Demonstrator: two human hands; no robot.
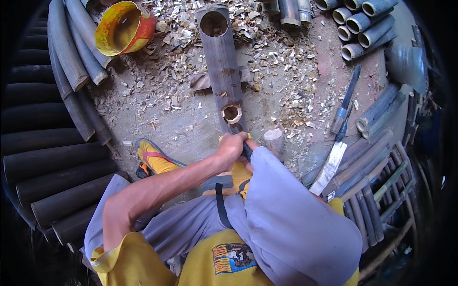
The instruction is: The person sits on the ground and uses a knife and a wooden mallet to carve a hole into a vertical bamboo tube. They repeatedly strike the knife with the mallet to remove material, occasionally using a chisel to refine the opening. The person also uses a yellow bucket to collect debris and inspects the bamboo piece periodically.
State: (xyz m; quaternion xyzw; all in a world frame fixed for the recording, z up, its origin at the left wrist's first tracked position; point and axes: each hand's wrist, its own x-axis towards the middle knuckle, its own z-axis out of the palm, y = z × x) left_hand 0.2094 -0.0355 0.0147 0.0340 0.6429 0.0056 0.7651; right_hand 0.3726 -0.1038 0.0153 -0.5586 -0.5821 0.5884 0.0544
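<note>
A thick grey-brown bamboo tube runs away from me, with a large cut opening near its far end. A smaller, pale-edged hole is cut near its close end. Just below that hole, my left hand is closed around a dark-handled tool whose working end I cannot make out. My right hand is pressed beside it, fingers curled on the same handle. Most of that hand is hidden behind my raised knee in grey trousers. A wood block lies under the tube.
Pale wood chips litter the ground. A yellow-red bucket stands far left, near long bamboo lengths. Dark bamboo tubes line the left. A blade and another long tool lie right, below stacked tubes. A stump stands close.
</note>
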